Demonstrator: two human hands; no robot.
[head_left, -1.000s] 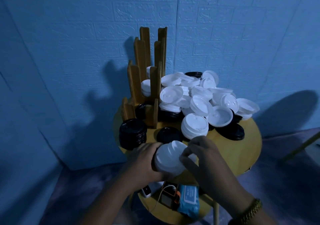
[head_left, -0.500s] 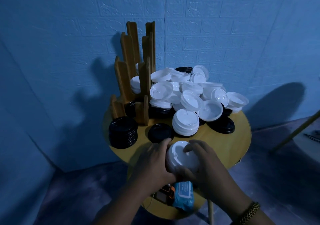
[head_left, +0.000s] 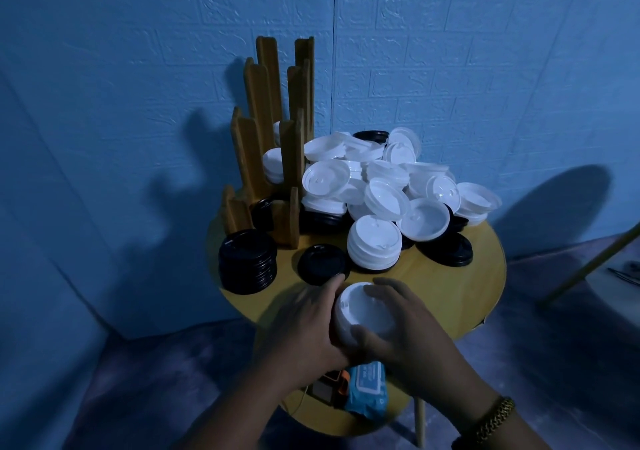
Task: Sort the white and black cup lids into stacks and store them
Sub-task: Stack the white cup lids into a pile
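Observation:
A stack of white lids [head_left: 360, 314] stands at the near edge of the round wooden table [head_left: 478, 283], held between both hands. My left hand [head_left: 304, 321] grips its left side and my right hand [head_left: 408, 332] curls round its right side and top. Behind it a loose pile of white lids [head_left: 381, 179] covers the table's far half, with a neat white stack [head_left: 374, 247] in front. A stack of black lids [head_left: 247, 261] stands at the left, a single black lid [head_left: 322, 264] beside it, more black lids [head_left: 446, 250] at the right.
A tall wooden slotted lid holder [head_left: 270, 131] stands at the table's back left, with white and black lids in its slots. On a lower shelf under the table lie a blue wipes pack [head_left: 367, 392] and an orange device [head_left: 332, 382]. A blue brick wall is close behind.
The white stack, tilted on its side between my hands a second ago, now stands upright near the table's edge. My right hand has closed over its top. The view has dropped slightly.

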